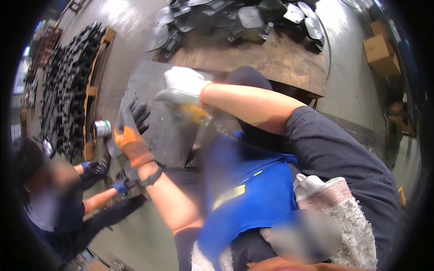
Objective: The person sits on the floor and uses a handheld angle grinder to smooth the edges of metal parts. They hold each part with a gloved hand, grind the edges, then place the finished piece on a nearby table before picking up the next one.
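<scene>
My right hand (184,86), in a white and grey work glove, is closed around a yellow handheld power tool (199,114). The tool is blurred, and a thin dark cord or hose (226,132) trails from it toward my blue apron (262,194). Beneath both hands lies a grey, worn metal tabletop (151,92). Over its left edge my left hand (130,128) wears a grey and orange glove, fingers stretched out and apart, holding nothing I can see. A dark band circles that wrist.
Several metal brackets with round plates (250,17) lie on a wooden board (289,61) ahead. Left stands a wooden pallet (92,90) stacked with dark metal parts (68,86), near a can (103,128). A co-worker (58,194) in dark gloves sits close at left. Cardboard boxes (380,55) stand right.
</scene>
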`<action>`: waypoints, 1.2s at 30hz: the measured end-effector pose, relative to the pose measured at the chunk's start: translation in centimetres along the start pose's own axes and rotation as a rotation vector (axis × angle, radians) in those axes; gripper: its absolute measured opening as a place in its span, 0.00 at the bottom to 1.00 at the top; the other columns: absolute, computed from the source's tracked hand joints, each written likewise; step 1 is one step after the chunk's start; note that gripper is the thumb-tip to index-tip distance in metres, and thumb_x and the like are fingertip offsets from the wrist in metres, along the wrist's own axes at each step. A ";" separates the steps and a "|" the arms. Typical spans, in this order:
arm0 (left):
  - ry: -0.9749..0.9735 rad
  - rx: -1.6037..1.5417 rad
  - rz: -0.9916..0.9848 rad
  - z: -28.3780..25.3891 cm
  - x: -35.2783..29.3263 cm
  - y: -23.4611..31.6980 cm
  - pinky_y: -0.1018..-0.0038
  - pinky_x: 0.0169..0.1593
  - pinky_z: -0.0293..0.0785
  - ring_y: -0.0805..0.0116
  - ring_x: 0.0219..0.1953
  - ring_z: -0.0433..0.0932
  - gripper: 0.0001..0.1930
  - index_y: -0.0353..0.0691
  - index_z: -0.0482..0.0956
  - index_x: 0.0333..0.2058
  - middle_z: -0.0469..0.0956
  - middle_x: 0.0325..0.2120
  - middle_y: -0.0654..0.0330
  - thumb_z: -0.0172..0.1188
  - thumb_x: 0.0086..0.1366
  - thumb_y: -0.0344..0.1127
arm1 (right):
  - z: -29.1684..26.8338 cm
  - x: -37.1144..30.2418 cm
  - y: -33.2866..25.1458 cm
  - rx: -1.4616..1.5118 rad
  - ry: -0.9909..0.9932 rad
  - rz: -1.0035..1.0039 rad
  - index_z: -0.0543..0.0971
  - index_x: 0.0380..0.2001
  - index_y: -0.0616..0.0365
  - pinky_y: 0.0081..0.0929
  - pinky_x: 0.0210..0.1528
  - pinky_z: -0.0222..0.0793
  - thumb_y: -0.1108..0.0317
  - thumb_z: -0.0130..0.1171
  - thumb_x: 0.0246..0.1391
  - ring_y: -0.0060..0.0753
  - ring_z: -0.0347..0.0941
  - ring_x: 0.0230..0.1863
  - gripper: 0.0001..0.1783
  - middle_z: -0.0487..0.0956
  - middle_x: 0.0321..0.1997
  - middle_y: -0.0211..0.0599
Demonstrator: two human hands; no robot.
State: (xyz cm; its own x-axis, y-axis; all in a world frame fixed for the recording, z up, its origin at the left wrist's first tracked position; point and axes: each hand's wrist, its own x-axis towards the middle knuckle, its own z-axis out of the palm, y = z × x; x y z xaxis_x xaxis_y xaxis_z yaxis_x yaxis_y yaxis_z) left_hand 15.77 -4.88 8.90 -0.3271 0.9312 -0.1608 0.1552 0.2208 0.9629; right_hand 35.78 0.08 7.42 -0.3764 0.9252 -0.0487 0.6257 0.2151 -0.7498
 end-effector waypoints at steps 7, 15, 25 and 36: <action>-0.057 0.080 -0.036 -1.4 2.4 -0.9 0.78 0.38 0.72 0.68 0.43 0.87 0.24 0.48 0.78 0.61 0.86 0.49 0.61 0.50 0.76 0.55 | 0.0 0.3 1.6 0.038 0.052 0.162 0.82 0.40 0.72 0.46 0.50 0.77 0.42 0.67 0.51 0.59 0.82 0.44 0.35 0.83 0.39 0.62; -0.104 -0.066 -0.313 -15.1 9.7 -5.3 0.68 0.60 0.61 0.70 0.61 0.75 0.28 0.61 0.71 0.66 0.77 0.61 0.72 0.39 0.75 0.61 | -3.0 -1.4 1.4 0.190 0.204 0.179 0.81 0.43 0.65 0.44 0.49 0.76 0.41 0.65 0.52 0.51 0.83 0.44 0.34 0.84 0.41 0.55; 0.072 -0.054 -0.244 -10.0 5.0 -4.1 0.74 0.40 0.72 0.65 0.44 0.86 0.22 0.52 0.79 0.58 0.86 0.48 0.63 0.51 0.72 0.52 | -10.4 -4.4 4.2 1.245 0.384 0.311 0.79 0.56 0.63 0.27 0.47 0.77 0.58 0.53 0.70 0.28 0.81 0.47 0.22 0.85 0.46 0.41; 0.035 0.122 -0.248 -7.5 8.3 -5.6 0.75 0.34 0.72 0.65 0.40 0.87 0.24 0.51 0.79 0.58 0.87 0.46 0.62 0.47 0.73 0.56 | -1.3 -22.1 31.0 1.172 0.553 1.029 0.69 0.25 0.47 0.30 0.17 0.54 0.51 0.63 0.65 0.26 0.52 0.11 0.20 0.55 0.12 0.22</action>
State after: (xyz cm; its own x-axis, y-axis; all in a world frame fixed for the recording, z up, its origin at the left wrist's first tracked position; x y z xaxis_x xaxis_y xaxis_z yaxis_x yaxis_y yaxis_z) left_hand 5.19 -0.61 3.84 -0.4010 0.8343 -0.3785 0.1769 0.4759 0.8615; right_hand 64.43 -13.28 -13.87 0.2766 0.5688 -0.7746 -0.4758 -0.6193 -0.6246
